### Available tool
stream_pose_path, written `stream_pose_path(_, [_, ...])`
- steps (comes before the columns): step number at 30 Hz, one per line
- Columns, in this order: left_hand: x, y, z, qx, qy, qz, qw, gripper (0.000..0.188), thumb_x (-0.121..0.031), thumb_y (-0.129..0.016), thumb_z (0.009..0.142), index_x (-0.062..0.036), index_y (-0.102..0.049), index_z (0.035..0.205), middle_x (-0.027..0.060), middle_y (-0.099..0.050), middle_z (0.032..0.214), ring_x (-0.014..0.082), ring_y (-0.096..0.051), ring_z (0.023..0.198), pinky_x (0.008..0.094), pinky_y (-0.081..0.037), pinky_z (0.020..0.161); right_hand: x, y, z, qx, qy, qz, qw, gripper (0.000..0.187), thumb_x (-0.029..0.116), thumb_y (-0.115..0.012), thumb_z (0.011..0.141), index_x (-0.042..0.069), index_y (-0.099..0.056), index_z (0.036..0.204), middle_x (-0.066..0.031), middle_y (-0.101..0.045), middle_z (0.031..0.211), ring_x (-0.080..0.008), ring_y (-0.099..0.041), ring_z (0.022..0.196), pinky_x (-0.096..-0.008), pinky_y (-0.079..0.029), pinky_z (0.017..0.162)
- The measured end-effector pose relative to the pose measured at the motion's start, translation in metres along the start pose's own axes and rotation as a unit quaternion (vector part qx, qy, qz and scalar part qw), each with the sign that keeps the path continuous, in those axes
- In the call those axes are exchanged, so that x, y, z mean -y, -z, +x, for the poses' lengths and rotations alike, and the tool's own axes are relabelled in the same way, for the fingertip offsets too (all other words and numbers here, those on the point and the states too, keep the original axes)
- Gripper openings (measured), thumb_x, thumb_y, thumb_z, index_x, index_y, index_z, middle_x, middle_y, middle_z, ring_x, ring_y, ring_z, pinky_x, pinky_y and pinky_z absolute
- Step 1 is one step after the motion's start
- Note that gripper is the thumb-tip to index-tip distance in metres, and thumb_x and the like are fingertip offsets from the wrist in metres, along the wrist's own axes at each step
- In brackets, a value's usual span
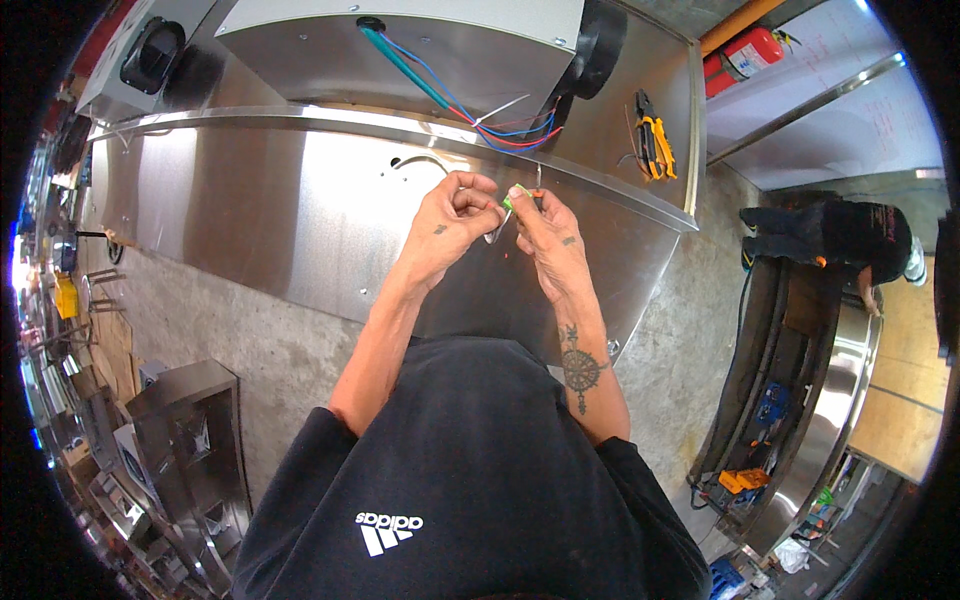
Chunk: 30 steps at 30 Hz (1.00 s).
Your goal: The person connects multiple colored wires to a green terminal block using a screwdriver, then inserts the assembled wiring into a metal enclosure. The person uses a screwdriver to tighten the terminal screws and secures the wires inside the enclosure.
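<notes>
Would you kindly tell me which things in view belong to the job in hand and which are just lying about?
Likely in the job:
small green piece, held by the right hand
pale cable, by the left hand
coloured wires and pliers, probably, being nearby

Apparently not in use:
fire extinguisher, upper right
yellow box, far left

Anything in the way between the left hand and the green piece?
Nothing visible: the left hand is right beside the green piece, which the right hand pinches. Whether they touch is too small to tell.
</notes>
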<state>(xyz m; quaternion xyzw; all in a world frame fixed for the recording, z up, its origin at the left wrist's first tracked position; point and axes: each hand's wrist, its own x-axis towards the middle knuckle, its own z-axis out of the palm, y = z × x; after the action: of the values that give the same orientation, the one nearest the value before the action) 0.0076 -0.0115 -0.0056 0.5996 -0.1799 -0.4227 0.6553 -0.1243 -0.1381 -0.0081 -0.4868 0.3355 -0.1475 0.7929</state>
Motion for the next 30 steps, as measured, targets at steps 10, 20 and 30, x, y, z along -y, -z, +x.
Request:
stream_pose_path(10, [-0.0031,-0.0027,-0.0016,0.004,0.005,-0.037,0.999,0.043,-0.002,-0.081,0.095,0.0061,-0.061,0.133,0.0067,-0.077,0.101,0.0098,-0.068,0.092,0.0247,-0.053,0.084,0.0012,0.0021,0.0013,0.035,-0.009,0.024,0.999,0.025,0.032,-0.077,0.109,0.01,-0.065,0.111,0.011,-0.049,0.079,0.0011,-0.038,0.065,-0.0207,-0.032,0.057])
stream_pose_path(20, [0.0015,-0.0018,0.0013,0.013,0.0,-0.044,0.999,0.041,-0.004,-0.083,0.097,0.0038,-0.06,0.131,0.0079,-0.077,0.102,0.0138,-0.071,0.095,0.0302,-0.056,0.09,0.0067,0.0065,0.0024,0.036,-0.008,0.012,0.999,0.023,0.031,-0.077,0.109,0.011,-0.065,0.11,0.0106,-0.049,0.081,0.0008,-0.038,0.067,-0.0204,-0.032,0.058])
stream_pose_path(30, [0.006,0.0041,-0.0033,0.016,0.009,-0.071,0.997,0.045,-0.003,-0.083,0.097,0.0068,-0.058,0.134,0.011,-0.078,0.103,0.0129,-0.072,0.094,0.0273,-0.056,0.085,0.0031,0.0019,0.0009,0.042,-0.03,0.076,0.996,0.022,0.031,-0.078,0.108,0.012,-0.067,0.109,0.0103,-0.05,0.083,0.0008,-0.04,0.069,-0.0198,-0.033,0.058])
